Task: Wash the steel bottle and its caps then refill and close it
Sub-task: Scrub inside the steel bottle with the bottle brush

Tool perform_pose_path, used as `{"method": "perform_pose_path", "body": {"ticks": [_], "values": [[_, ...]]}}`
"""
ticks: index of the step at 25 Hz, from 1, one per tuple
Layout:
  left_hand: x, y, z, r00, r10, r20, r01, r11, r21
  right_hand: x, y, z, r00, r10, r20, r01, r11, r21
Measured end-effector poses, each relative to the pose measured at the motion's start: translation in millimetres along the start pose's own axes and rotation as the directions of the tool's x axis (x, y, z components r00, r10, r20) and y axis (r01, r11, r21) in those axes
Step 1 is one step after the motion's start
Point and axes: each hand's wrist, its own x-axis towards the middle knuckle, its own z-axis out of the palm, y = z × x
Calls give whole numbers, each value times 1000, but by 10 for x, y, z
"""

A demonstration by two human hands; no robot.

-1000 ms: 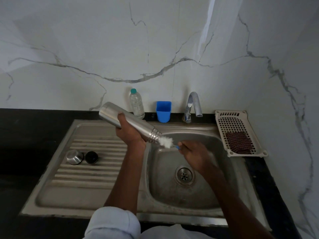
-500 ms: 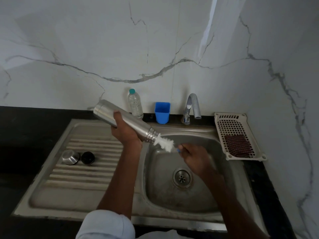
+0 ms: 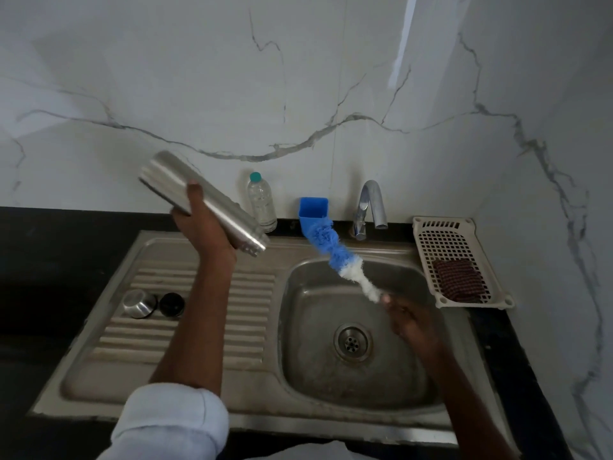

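Steel bottle (image 3: 202,203) gripped tilted in left hand (image 3: 206,232), fingers wrapped round it; right hand (image 3: 410,322) pinches blue-white brush (image 3: 338,260) over sink (image 3: 381,390).

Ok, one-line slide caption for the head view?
Left hand tilts steel bottle; right hand holds bottle brush over sink.

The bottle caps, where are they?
In the head view, the steel cap and black cap sit side by side on the ribbed drainboard, left of the left arm.
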Motion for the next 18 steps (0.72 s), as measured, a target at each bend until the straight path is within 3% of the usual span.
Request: {"method": "perform_pose_path", "body": {"ticks": [3, 5, 9, 13, 15, 18], "values": [[-279, -283, -54, 985, -93, 148, 68, 984, 167, 43, -9, 108, 996, 12, 83, -24, 989, 148], [-449, -472, -131, 949, -233, 211, 176, 950, 259, 44, 26, 117, 990, -11, 144, -23, 972, 235], [-666, -623, -311, 757, -607, 244, 544, 791, 280, -89, 33, 117, 965, -18, 263, -53, 965, 258], [-861, -594, -467, 595, -715, 367, 696, 687, 209, -190, -48, 157, 916, 45, 399, -99, 988, 117], [-933, -550, -505, 584, -714, 387, 707, 681, 192, -215, -128, 163, 898, 26, 439, -78, 992, 102], [-928, -528, -585, 581, -705, 407, 697, 689, 199, -186, -234, 209, 924, -33, 381, 47, 999, -27]]}}
